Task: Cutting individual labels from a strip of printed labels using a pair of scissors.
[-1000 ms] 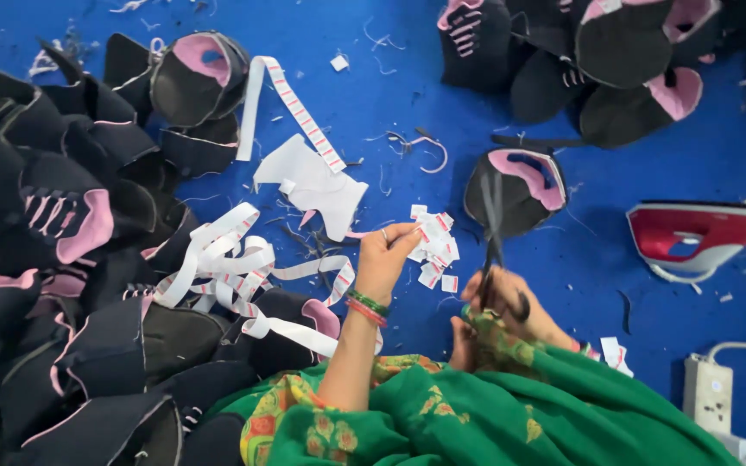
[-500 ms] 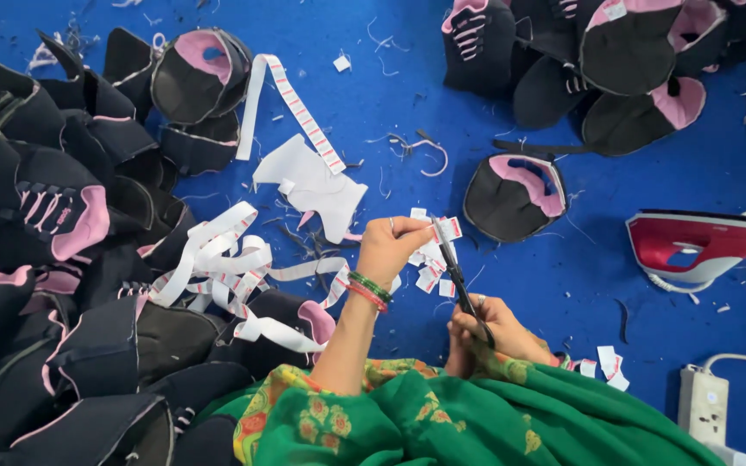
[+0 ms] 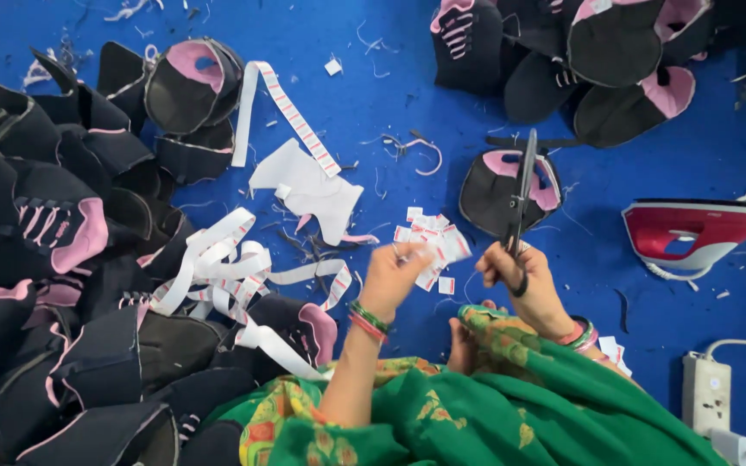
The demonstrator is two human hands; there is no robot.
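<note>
My left hand (image 3: 395,278) pinches a small white label with red print, just below a little pile of cut labels (image 3: 429,240) on the blue floor. My right hand (image 3: 520,274) grips black scissors (image 3: 521,192), blades closed and pointing up over a black and pink shoe upper (image 3: 501,192). A tangle of white label tape (image 3: 226,267) lies to the left of my left hand. A green patterned garment covers my lap.
A big heap of black and pink shoe uppers (image 3: 53,259) fills the left side, another group (image 3: 580,52) sits top right. A red and white iron (image 3: 697,233) lies at right, a white power strip (image 3: 706,393) below it. White paper scraps (image 3: 308,185) lie mid-floor.
My right hand has swung the scissors from leaning left near the labels back to upright over the shoe upper. My left hand has lifted slightly with a label.
</note>
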